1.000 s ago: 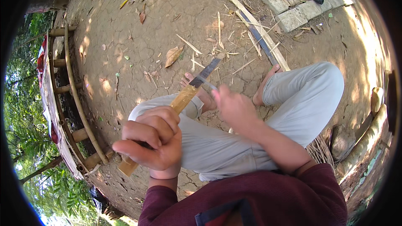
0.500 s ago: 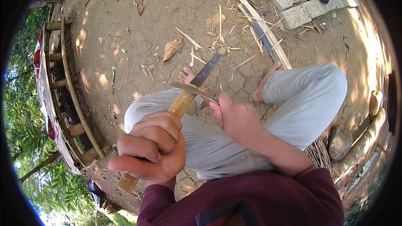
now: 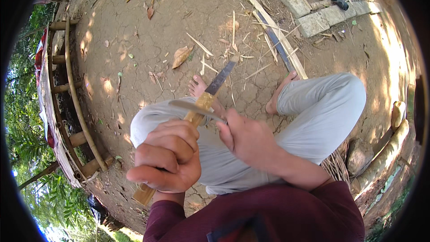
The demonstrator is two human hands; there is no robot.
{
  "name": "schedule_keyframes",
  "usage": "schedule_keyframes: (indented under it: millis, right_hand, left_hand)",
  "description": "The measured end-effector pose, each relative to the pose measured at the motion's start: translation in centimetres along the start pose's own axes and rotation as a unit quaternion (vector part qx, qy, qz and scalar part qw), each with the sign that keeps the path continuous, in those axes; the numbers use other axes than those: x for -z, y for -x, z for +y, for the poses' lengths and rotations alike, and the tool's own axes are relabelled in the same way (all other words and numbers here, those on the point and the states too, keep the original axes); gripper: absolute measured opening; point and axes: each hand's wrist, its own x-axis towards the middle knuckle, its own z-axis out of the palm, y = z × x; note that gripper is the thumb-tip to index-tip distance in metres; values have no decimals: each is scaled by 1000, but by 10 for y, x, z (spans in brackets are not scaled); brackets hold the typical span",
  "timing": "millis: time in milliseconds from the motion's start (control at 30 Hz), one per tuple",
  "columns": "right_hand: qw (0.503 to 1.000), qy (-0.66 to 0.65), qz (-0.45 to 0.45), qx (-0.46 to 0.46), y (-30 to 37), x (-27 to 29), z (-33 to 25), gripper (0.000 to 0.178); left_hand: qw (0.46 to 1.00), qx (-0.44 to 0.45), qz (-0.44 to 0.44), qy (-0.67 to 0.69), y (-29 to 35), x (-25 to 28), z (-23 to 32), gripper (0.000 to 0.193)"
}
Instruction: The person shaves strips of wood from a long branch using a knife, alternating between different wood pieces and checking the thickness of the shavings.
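Note:
My left hand [image 3: 168, 157] is closed in a fist around a flat wooden strip [image 3: 206, 100]. Its near part is pale and freshly shaved, and the far end is dark and tapers. The lower end sticks out below my fist. A knife [image 3: 186, 105] with a curved blade lies across the pale part, just beyond my left knuckles. My right hand [image 3: 251, 139] is closed around its handle, which the fingers mostly hide. Beneath both hands are my legs in light grey trousers [image 3: 322, 112].
Pale shavings [image 3: 200, 44] and a dry leaf [image 3: 182, 57] lie on cracked earth. Ahead right are a long dark strip [image 3: 277, 40], a pale strip [image 3: 280, 33] and a block border [image 3: 318, 22]. A bamboo frame [image 3: 74, 80] stands left; a stone [image 3: 359, 156] sits right.
The knife blade has slid along the strip toward my left fist, drawn by my right hand. My left hand and the strip have shifted slightly right in view.

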Motion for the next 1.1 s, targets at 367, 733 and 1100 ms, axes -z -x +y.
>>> schedule_keyframes:
  millis: [367, 733, 1100]
  right_hand:
    - [998, 51, 23, 15, -16, -19, 44, 25]
    - [995, 53, -41, -73, -14, -17, 58, 26]
    - [989, 47, -72, -123, -25, -12, 84, 24]
  left_hand:
    - [991, -5, 106, 78, -9, 1, -2, 64]
    - [996, -77, -52, 9, 2, 3, -6, 50]
    - [983, -158, -87, 30, 13, -14, -8, 54]
